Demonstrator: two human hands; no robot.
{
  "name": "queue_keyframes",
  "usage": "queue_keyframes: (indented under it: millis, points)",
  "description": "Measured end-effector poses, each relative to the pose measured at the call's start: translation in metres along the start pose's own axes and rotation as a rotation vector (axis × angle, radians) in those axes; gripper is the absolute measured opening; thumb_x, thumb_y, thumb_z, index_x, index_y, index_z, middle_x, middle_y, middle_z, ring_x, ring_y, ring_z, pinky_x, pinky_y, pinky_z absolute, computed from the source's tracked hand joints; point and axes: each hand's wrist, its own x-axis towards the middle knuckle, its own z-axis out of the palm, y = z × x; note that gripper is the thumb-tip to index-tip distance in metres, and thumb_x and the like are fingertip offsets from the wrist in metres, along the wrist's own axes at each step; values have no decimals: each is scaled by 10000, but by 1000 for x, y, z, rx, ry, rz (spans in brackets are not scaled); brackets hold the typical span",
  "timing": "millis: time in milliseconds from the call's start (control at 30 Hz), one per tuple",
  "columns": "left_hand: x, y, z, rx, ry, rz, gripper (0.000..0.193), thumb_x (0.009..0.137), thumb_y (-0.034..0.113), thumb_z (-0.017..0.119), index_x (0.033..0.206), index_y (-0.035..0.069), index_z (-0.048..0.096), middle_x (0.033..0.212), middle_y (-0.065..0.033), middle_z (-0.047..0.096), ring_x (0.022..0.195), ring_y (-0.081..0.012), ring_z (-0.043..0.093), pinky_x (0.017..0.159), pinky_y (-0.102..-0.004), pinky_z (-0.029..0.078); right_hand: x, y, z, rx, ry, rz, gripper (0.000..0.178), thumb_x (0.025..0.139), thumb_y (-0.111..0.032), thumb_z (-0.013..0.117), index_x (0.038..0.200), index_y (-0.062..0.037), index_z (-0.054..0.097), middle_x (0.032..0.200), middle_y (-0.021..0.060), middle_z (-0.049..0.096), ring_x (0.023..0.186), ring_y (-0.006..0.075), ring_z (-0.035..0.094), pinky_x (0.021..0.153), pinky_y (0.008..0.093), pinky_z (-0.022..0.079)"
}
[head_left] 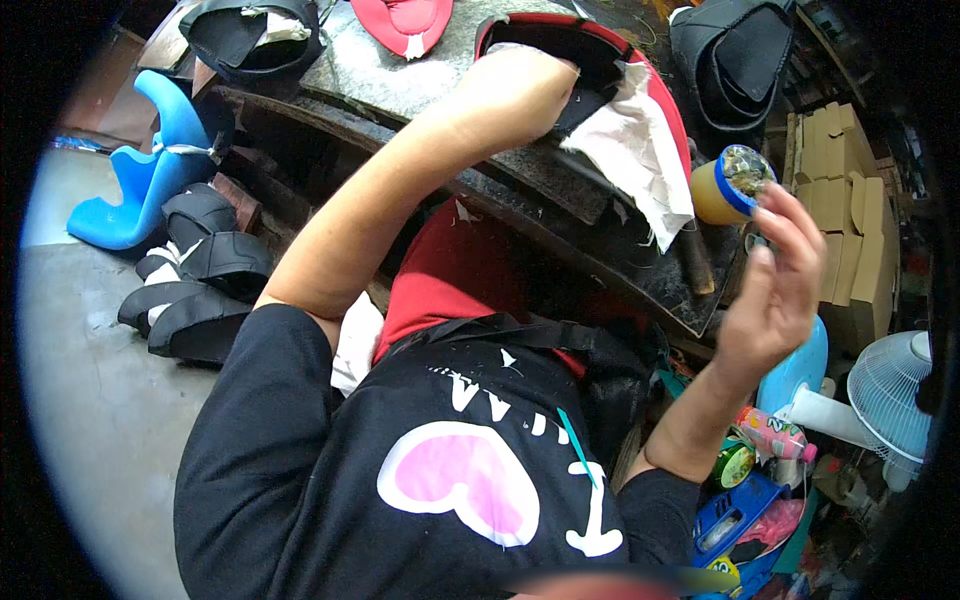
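Observation:
My left hand [520,85] reaches into a curved red-and-black padded piece [560,30] on the workbench; its fingers are hidden inside. A white cloth flap [640,150] with frayed edges hangs from this piece over the bench's near edge. At the right, my right hand [775,285] is raised with its fingers stretched out and the thumb apart, slightly blurred. Its fingertips are beside a yellowish jar [708,193] with a blue rim, whose top is crusted with dark and pale residue. I see nothing held in that hand.
On the bench [380,60] lie a red padded piece [410,20] and black padded pieces [250,40], [735,60]. More black pieces [210,270] are stacked at the left by a blue curved plastic object [130,200]. Cardboard boxes [840,220] and a fan [890,400] stand right.

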Motion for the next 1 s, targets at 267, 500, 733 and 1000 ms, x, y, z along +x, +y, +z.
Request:
queue_keyframes:
  millis: [267, 500, 733, 1000]
  points:
    - [-54, -5, 21, -218, 28, -51, 247, 876, 276, 652, 893, 33, 692, 830, -212, 698, 827, -403, 690, 754, -492, 547, -2, 48, 97, 136, -366, 261, 433, 840, 56, 450, 1214, -29, 653, 1139, 183, 691, 1075, 338, 666, 978, 377, 493]
    - [-59, 12, 26, -56, 22, -136, 348, 747, 348, 739, 915, 45, 710, 815, -213, 671, 860, -382, 679, 774, -463, 548, -20, 66, 105, 403, -261, 412, 428, 856, 67, 451, 1235, 1, 638, 1184, 135, 704, 1156, 208, 653, 1030, 330, 470]
    - [-66, 0, 30, -161, 158, -109, 169, 744, 187, 686, 821, 37, 705, 810, -199, 692, 783, -370, 695, 739, -465, 563, -33, 40, 99, 189, -385, 434, 496, 900, 60, 501, 1376, -66, 559, 1054, 113, 737, 995, 173, 687, 916, 314, 516]
    - [-60, -14, 28, -254, 92, -131, 156, 802, 155, 673, 844, 12, 717, 836, -211, 697, 799, -381, 698, 757, -448, 560, -30, 39, 105, -85, -388, 198, 328, 895, -57, 622, 1216, -47, 689, 1078, 145, 630, 1032, 305, 613, 937, 387, 478]
